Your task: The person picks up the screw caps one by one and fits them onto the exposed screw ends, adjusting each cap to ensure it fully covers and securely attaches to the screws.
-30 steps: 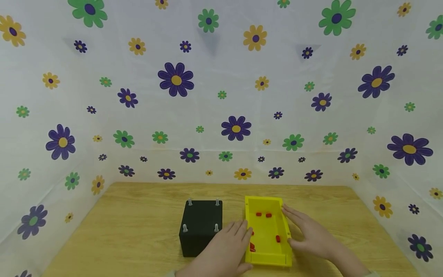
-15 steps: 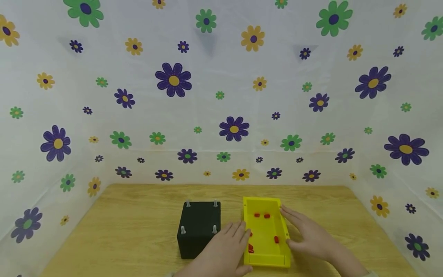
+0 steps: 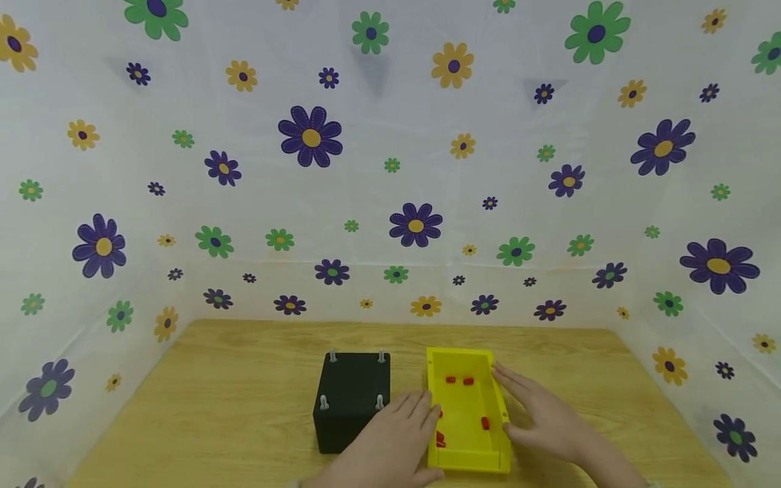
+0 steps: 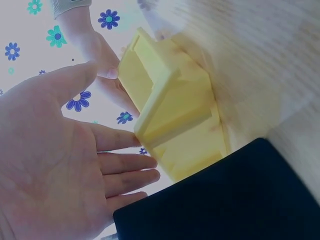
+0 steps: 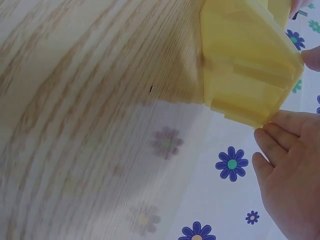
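Below centre in my head view, yellow bin: sits on the wooden table, several red pieces lying inside it.
Left hand: at lower middle, fingers straight against the bin's left rim, not curled round it.
Right hand: at lower right, fingers extended along the right rim, likewise uncurled.
Black box: left of the bin, grey posts upright at its four top corners.
Flowered sheet: fills the upper frame.
Left wrist view: I see the left palm spread at left, index fingertip at the bin's rim near centre; the box covers the lower right.
Right wrist view: I see the bin at upper right, right-hand fingertips touching its rim.
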The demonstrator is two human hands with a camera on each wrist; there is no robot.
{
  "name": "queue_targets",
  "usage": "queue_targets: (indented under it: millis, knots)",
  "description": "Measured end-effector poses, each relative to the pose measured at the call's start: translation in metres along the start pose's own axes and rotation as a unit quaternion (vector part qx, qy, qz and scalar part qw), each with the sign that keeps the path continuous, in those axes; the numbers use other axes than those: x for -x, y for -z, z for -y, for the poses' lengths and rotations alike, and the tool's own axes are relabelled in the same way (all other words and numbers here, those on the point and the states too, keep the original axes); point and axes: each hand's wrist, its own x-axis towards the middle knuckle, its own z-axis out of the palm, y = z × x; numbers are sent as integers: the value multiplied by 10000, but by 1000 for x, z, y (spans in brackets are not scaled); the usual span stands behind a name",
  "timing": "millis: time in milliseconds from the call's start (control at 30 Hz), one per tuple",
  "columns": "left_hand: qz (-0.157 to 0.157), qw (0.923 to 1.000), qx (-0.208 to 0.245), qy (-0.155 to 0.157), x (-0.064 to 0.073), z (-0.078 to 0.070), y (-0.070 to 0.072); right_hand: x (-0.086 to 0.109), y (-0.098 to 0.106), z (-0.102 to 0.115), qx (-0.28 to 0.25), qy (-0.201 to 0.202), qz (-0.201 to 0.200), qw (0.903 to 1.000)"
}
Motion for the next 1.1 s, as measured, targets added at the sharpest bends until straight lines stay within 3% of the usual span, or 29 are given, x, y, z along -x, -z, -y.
queue_targets:
  millis: [300, 633, 833, 1100]
  knots:
    - [-188, 9997, -118, -142, 2, 12, 16, 0, -2, -2, 0, 116, -69, 9999]
    - [-479, 9987, -38, 195, 6, 25, 41, 1, -3, -1, 3, 115, -125, 9999]
    - [-828, 9958, 116, 363, 11, 38, 49, 2, -3, -1, -11, 201, -200, 9996]
    - [-971, 9933, 286, 562, 17, 55, 53, 2, -2, -1, -113, 18, -95, 9999]
